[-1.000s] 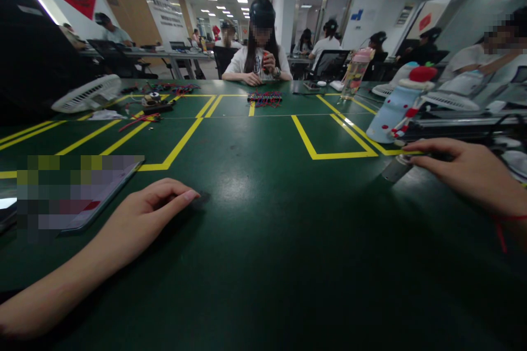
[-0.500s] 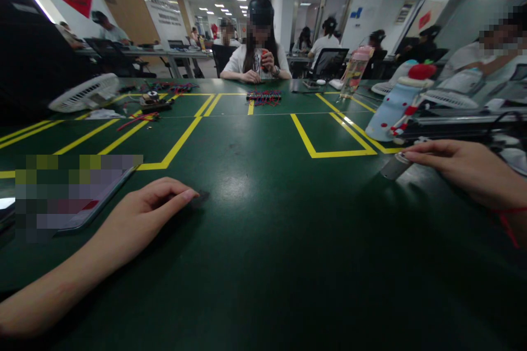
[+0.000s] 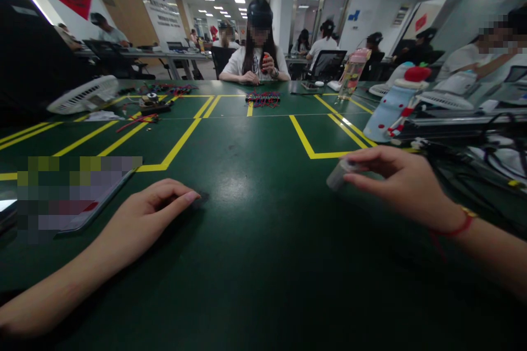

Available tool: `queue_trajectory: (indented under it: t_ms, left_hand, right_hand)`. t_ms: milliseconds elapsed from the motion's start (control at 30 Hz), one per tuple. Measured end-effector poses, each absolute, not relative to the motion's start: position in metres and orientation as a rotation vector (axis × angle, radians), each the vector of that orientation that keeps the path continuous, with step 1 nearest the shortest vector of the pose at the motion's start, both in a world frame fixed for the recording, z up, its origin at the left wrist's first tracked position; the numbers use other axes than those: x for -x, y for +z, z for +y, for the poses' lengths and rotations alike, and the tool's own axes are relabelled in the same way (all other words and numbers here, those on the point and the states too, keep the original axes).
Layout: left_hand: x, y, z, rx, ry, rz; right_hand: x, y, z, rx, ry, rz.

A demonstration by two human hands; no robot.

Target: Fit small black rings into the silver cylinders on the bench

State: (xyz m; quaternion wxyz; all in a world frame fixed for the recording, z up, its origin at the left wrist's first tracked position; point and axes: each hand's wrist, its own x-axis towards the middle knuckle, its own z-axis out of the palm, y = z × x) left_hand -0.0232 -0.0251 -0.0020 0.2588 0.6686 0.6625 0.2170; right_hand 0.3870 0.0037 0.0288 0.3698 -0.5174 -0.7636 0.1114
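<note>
My right hand [image 3: 397, 181] holds a small grey metal cylinder [image 3: 336, 176], pinched at its upper end between thumb and fingers. It is tilted over the green table [image 3: 263, 241], and motion blurs it a little; it looks like a small motor. At the left, my left hand [image 3: 158, 203] rests on the table with thumb and forefinger pressed together. A dark spot shows at those fingertips, and I cannot tell whether it is a small thing or a shadow. A flat pixelated object [image 3: 90, 197] lies just left of my left hand.
A blue decorated bottle [image 3: 387, 112], black cables [image 3: 457, 167] and a white fan [image 3: 447, 96] stand or lie at the right. Wired parts [image 3: 154, 103] and another fan [image 3: 84, 94] are at the far left. Across the table sits a person [image 3: 257, 49] behind a wired strip [image 3: 262, 100].
My right hand has moved left with the grey metal cylinder, from beside the cables toward the yellow tape corner. My left hand has stayed in place.
</note>
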Motion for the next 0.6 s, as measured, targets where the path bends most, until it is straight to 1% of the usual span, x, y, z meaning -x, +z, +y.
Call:
queue_trajectory:
  t_ms: [133,233,333,400,500,600]
  left_hand:
    - [0.023,0.000,-0.025,-1.812,0.583,1.839]
    - [0.018,0.006,-0.024,-1.766,0.549,1.875]
    - [0.003,0.014,-0.022,-1.690,0.569,1.866]
    - [-0.016,0.020,-0.022,-1.731,0.625,1.778]
    - [-0.058,0.027,-0.024,-1.979,0.706,1.492]
    - [-0.095,0.034,-0.023,-2.083,0.754,1.299]
  right_hand:
    - [-0.327,0.022,-0.012,0.961,0.504,-2.193]
    - [-0.309,0.015,-0.015,0.871,0.605,-2.224]
    - [-0.309,0.006,-0.014,0.887,0.658,-2.212]
    - [-0.311,0.000,-0.014,0.932,0.718,-2.173]
    - [-0.311,-0.008,-0.013,0.970,0.831,-2.121]
    - [-0.310,-0.012,-0.012,0.963,0.891,-2.104]
